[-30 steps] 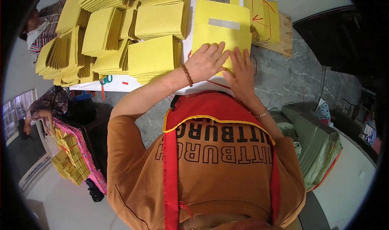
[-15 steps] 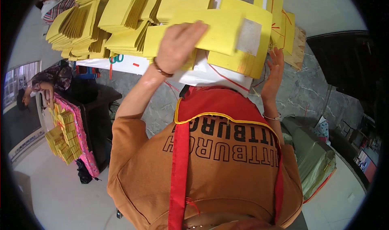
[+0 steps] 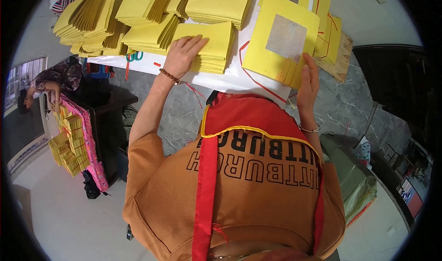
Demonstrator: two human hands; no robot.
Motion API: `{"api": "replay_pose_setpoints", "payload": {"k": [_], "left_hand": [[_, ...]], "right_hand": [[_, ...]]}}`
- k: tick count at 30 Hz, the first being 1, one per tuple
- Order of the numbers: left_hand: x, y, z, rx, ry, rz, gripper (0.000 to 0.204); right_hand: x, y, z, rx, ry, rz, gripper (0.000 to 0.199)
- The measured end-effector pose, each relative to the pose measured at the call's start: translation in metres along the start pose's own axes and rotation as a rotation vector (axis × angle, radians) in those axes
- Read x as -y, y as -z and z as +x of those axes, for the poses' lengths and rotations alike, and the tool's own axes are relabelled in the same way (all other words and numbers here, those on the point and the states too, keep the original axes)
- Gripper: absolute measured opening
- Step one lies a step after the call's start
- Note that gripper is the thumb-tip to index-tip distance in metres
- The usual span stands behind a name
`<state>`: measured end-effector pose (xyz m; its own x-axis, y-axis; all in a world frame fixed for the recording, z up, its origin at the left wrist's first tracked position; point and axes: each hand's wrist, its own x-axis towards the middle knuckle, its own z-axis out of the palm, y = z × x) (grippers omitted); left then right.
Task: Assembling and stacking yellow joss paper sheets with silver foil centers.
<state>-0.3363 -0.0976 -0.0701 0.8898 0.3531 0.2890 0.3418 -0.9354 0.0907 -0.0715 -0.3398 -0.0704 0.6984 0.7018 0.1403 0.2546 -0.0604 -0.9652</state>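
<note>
My left hand (image 3: 184, 54) rests on the left end of a stack of folded yellow papers (image 3: 209, 38), its fingers stretched over the top and its thumb hidden. To the right lies a yellow pile (image 3: 260, 54) whose top bears a grey rectangular patch (image 3: 286, 36). Beside that pile's lower right corner is my right hand (image 3: 308, 79), upright with straight fingers, the fingertips at the edge. A red string (image 3: 258, 84) runs over the white tabletop (image 3: 237, 77) between the stack and the pile.
More folded yellow stacks (image 3: 142, 5) cover the table's left and back. Teal-handled scissors (image 3: 134, 56) lie near its front edge. Bundles tied with red string (image 3: 329, 35) stand at the right on a wooden board (image 3: 343, 61). Another person (image 3: 60, 84) works at a pink-covered table (image 3: 94, 150).
My left hand has moved left and slightly forward onto the stack. The yellow paper that reached across the right pile no longer covers its grey patch. My right hand stays by the pile's edge.
</note>
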Motion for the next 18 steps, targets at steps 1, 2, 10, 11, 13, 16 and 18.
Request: {"api": "replay_pose_setpoints", "payload": {"k": [1,2,10,11,13,16,18], "left_hand": [[-0.002,-0.003,-0.004,0.079,0.001,-0.043,0.053],[-0.003,-0.007,-0.008,0.158,0.001,-0.087,0.052],[0.000,-0.026,-0.026,0.124,0.212,-0.356,0.041],[-0.005,-0.031,-0.027,0.091,0.195,-0.280,0.038],[-0.009,-0.029,-0.022,0.048,0.179,-0.215,0.034],[-0.003,-0.009,-0.006,0.144,0.184,-0.264,0.032],[0.002,-0.004,0.008,0.093,0.145,-0.269,0.030]], "right_hand": [[-0.003,0.000,0.000,0.001,0.002,-0.005,0.034],[-0.005,0.001,0.000,0.004,0.002,-0.005,0.034],[-0.010,0.000,-0.001,-0.004,0.152,-0.261,0.027],[-0.010,-0.001,-0.001,-0.004,0.152,-0.260,0.027],[-0.011,0.001,-0.002,0.008,0.145,-0.306,0.026],[-0.012,0.003,0.001,0.056,0.200,-0.390,0.026],[-0.011,0.003,0.002,0.057,0.208,-0.406,0.025]]}}
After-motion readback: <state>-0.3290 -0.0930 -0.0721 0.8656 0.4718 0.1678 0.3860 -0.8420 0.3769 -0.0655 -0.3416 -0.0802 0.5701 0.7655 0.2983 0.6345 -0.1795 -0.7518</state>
